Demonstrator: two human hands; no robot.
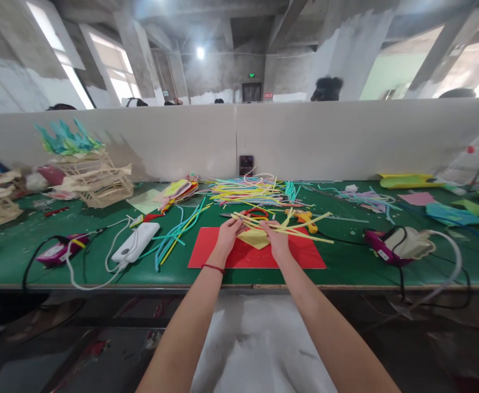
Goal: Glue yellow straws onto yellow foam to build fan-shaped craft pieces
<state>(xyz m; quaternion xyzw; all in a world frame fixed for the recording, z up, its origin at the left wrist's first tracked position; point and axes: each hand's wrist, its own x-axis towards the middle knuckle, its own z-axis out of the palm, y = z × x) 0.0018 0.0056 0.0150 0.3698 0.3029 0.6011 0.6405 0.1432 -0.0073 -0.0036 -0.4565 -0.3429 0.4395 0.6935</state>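
Both hands work over a red sheet [207, 248] on the green table. A yellow, diamond-shaped woven piece [256, 238] lies on the sheet between them, with long thin pale-yellow strips [315, 237] spreading out behind it and to the right. My left hand [228, 233] pinches the strips at the left of the piece. From the other side, my right hand [276, 238] has its fingers closed on the strips and the piece's right edge; the fingertips are partly hidden. Red-handled scissors [258, 213] rest just beyond the hands, beside a yellow-orange glue gun [307, 221].
A bundle of coloured strips [247, 192] lies against the grey partition [161, 142]. Blue and yellow strips [178, 234] and a white power strip [136, 242] are to the left. Purple boxes with cables [63, 251] flank the workspace. Beige frame structures [100, 185] stand far left.
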